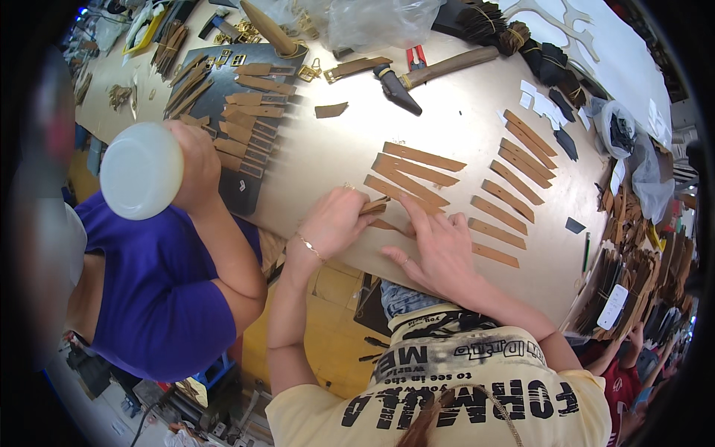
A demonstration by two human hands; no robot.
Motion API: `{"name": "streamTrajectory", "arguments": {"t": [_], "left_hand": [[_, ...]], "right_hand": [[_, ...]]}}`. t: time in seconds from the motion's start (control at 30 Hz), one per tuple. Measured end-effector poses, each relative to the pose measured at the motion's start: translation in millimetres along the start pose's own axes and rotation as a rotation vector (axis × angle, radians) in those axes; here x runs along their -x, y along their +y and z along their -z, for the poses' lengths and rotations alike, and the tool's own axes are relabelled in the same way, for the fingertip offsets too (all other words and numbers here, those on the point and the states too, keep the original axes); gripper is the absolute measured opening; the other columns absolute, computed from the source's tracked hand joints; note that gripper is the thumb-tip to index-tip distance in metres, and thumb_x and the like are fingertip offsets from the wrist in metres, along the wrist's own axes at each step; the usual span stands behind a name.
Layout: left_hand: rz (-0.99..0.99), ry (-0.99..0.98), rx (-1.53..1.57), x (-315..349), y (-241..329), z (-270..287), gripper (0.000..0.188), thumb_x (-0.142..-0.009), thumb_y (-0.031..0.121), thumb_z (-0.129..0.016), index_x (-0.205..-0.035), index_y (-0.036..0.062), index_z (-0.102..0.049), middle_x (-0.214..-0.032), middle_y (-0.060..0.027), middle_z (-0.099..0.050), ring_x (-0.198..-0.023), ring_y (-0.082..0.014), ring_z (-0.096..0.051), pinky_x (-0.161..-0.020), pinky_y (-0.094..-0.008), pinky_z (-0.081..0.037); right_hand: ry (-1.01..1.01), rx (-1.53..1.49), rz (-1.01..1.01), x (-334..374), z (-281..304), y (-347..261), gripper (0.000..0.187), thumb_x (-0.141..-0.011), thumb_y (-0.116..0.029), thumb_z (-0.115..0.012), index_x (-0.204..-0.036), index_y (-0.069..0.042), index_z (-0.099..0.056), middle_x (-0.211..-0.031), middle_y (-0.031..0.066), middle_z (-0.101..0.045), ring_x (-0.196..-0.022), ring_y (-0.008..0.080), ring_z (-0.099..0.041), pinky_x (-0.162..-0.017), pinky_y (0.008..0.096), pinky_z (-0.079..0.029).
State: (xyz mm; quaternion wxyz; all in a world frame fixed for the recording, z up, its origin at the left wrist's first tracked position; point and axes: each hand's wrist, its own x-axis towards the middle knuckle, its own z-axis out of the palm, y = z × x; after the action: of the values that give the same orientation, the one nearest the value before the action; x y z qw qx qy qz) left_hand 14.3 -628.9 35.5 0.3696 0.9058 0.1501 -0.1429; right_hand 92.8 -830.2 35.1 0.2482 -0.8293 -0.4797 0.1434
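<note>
My left hand (335, 220), with a bracelet and a ring, grips the end of a brown leather strip (375, 206) at the near edge of the tan worktable (454, 119). My right hand (439, 249) lies flat just right of it, index finger stretched onto another strip (387, 224) on the table. Just beyond both hands is a fan of several brown strips (413, 173). To the right, more strips (506, 200) lie in a row, apart from one another.
A person in a purple top (160, 298) at the left lifts a white round container (141, 171). A dark mat (246, 186) holds rows of strips with buckles. A wooden-handled tool (439, 69), a clear plastic bag (372, 22) and dark leather pieces (547, 63) lie farther back. Stacked pieces (633, 261) crowd the right edge.
</note>
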Motion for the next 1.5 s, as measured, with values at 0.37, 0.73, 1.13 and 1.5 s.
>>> {"name": "streamTrajectory", "arguments": {"t": [0.37, 0.73, 1.13, 1.5], "left_hand": [[0.079, 0.372, 0.042, 16.4, 6.6, 13.1, 0.019, -0.085, 0.010, -0.071, -0.091, -0.0054, -0.062, -0.082, -0.0218, -0.065, -0.074, -0.0385, -0.063, -0.067, -0.0396, -0.049], [0.159, 0.581, 0.283, 53.6, 25.5, -17.0, 0.015, -0.088, 0.008, -0.070, -0.097, -0.0035, -0.067, -0.083, -0.0165, -0.070, -0.073, -0.0205, -0.069, -0.068, -0.0301, -0.051], [0.184, 0.466, 0.371, 51.5, 42.4, -25.6, 0.018, -0.089, 0.010, -0.070, -0.102, -0.0012, -0.069, -0.078, -0.0145, -0.068, -0.065, -0.0148, -0.061, -0.063, -0.0277, -0.048], [0.186, 0.445, 1.566, 27.0, 42.6, -39.9, 0.040, -0.103, 0.020, -0.047, -0.135, -0.0057, -0.049, -0.096, -0.0069, -0.058, -0.082, -0.0174, -0.060, -0.075, -0.0308, -0.052]], "right_hand": [[-0.007, 0.258, 0.266, -20.7, 1.8, 22.4, 0.057, -0.090, -0.045, -0.064, -0.140, -0.019, -0.052, -0.146, 0.0112, -0.045, -0.133, 0.0297, -0.041, -0.105, 0.0485, -0.031], [-0.145, 0.288, 0.311, -66.0, -27.4, 60.8, 0.059, -0.101, -0.056, -0.036, -0.153, -0.029, -0.037, -0.163, 0.0126, -0.021, -0.152, 0.0339, -0.014, -0.121, 0.0563, -0.010], [0.215, 0.265, 0.301, -125.7, 36.2, 102.9, 0.049, -0.096, -0.036, -0.059, -0.142, -0.021, -0.050, -0.148, 0.0076, -0.045, -0.136, 0.0289, -0.041, -0.110, 0.0512, -0.032], [0.316, 0.308, 0.267, -237.7, 29.5, 146.8, 0.032, -0.085, -0.041, -0.071, -0.104, -0.016, -0.076, -0.103, 0.0058, -0.060, -0.104, 0.0250, -0.052, -0.086, 0.0400, -0.036]]}}
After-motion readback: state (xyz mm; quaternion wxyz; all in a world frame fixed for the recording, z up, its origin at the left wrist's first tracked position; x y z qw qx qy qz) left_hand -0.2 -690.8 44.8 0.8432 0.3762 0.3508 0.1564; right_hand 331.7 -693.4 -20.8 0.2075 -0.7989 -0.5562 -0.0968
